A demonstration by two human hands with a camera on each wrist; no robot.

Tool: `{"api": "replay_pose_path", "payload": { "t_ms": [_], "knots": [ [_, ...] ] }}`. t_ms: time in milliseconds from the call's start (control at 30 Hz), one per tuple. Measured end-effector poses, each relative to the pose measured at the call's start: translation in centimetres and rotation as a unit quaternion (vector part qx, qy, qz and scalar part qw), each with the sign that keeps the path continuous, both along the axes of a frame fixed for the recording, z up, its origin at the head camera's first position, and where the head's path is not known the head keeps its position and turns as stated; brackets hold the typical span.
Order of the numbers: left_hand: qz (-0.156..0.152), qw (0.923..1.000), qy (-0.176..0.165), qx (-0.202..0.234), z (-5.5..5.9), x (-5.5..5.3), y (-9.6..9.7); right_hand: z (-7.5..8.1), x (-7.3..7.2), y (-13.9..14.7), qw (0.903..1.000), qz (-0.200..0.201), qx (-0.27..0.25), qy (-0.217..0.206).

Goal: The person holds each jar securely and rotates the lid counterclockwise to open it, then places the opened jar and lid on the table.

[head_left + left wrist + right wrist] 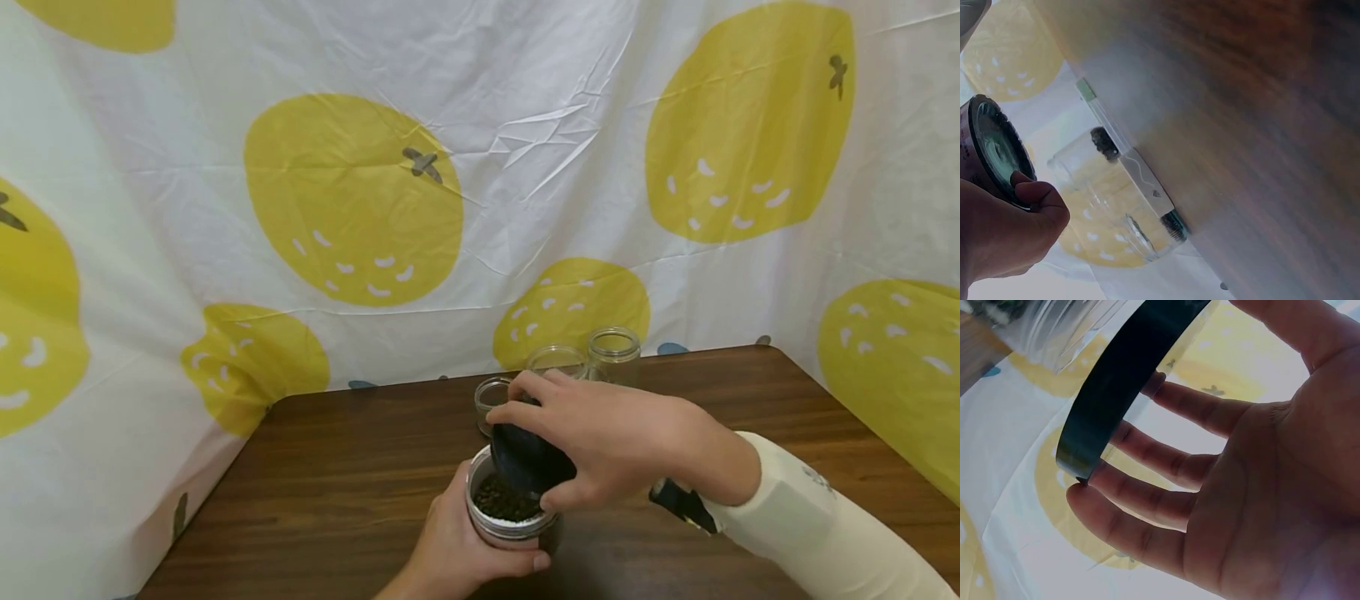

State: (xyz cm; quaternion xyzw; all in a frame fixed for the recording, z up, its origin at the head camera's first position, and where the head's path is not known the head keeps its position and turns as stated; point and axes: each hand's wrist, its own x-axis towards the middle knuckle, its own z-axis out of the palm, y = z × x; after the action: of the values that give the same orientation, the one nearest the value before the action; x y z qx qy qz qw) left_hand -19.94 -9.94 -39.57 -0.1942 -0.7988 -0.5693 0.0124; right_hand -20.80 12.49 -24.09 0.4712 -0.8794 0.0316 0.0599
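A clear jar (513, 543) with dark granules (501, 498) inside is gripped around its side by my left hand (468, 537). Its mouth is uncovered and faces up toward the head camera. My right hand (622, 437) holds a round black lid (528, 460) by the edge, tilted just over the jar's far right rim. In the right wrist view, fingertips bend around the rim of the lid (1110, 406), close beside the threaded jar mouth (1044, 328). The left wrist view shows the jar's underside (999, 153), with my left hand (1010, 231) around it.
Behind my hands on the brown wooden table (352, 475) stand a small glass jar (492, 393), a wider one (557, 358) and a taller one (615, 346). A white curtain (525, 167) with yellow fruit prints hangs along the table's back and sides.
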Motion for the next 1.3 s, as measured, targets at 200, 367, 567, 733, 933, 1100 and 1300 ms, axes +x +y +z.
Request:
{"api": "replay_pose_path", "payload": {
  "t_ms": [200,367,567,733,933,1100,1300],
  "knots": [
    [0.017,0.9995,0.025,-0.011,0.0,0.2,0.2,0.4,-1.1,1.1,0.9997,-0.022,0.0,0.012],
    [0.025,0.9983,0.049,-0.018,-0.1,0.2,0.4,0.4,-2.6,2.3,0.9972,-0.073,0.017,-0.002],
    [0.024,0.9964,0.077,-0.027,-0.2,0.1,0.4,-0.2,-4.7,3.9,0.9923,-0.114,0.039,-0.029],
    [0.02,0.995,0.095,-0.026,-0.2,0.0,0.5,-0.5,-6.2,5.0,0.9851,-0.153,0.056,-0.056],
    [0.02,0.9948,0.096,-0.026,-0.1,0.0,0.5,-0.8,-7.7,6.3,0.9758,-0.188,0.073,-0.084],
    [0.013,0.993,0.115,-0.026,-0.1,0.0,0.3,-1.1,-9.0,7.2,0.9673,-0.215,0.079,-0.108],
    [0.014,0.9927,0.118,-0.021,-0.1,0.0,0.3,-1.8,-10.7,8.1,0.9509,-0.259,0.099,-0.137]
  ]
}}
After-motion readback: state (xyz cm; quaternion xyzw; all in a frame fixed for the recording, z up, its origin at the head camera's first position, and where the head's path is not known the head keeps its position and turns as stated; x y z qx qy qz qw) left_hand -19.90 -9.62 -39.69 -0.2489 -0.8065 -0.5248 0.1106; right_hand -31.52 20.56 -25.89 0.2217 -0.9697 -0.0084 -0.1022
